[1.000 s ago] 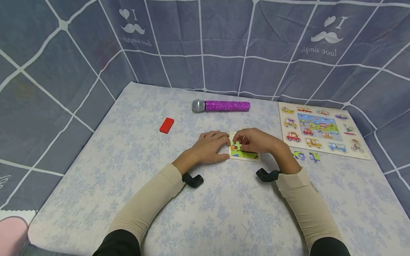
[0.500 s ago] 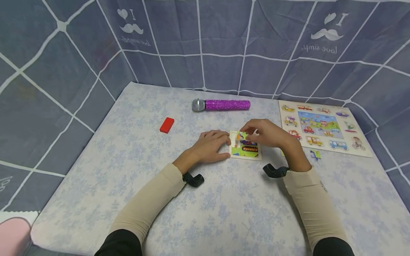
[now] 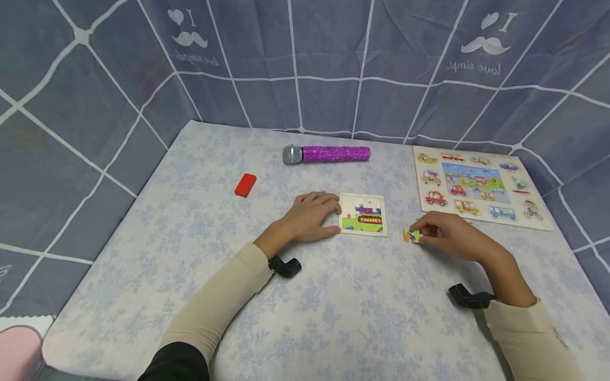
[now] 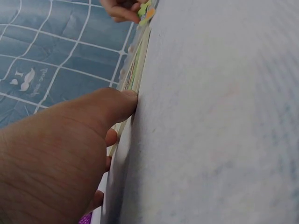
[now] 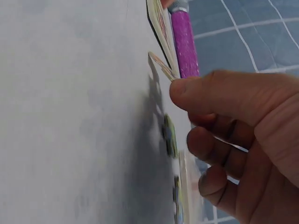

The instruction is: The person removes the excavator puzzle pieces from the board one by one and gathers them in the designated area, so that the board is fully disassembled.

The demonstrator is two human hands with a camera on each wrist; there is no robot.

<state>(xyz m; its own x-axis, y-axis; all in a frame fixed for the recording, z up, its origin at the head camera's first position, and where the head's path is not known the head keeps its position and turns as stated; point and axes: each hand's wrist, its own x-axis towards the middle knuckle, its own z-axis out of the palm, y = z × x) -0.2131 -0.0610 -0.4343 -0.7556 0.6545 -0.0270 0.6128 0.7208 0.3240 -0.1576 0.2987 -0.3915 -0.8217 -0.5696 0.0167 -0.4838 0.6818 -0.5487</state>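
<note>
Grey-blue fabric with white gridlines [image 3: 329, 100] backs the pale floral worktop [image 3: 333, 317]. Right of the square cream-framed puzzle tray [image 3: 384, 217], the right hand [image 3: 452, 238] pinches a green-and-orange jigsaw piece [image 3: 410, 235]; a loose pinch could twist it. The left hand [image 3: 311, 216], fingers relaxed, touches the tray's left edge; uneven pressure might slide it. Loose green jigsaw pieces [image 5: 171, 136] near the right hand risk being knocked; the glittery purple microphone [image 3: 335, 154] lies well apart.

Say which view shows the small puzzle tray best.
Head view: the small puzzle tray shows its picture, seen from above. Left wrist shows it nearly edge-on, partly hidden by the left hand; right wrist, slanted and cropped.
</note>
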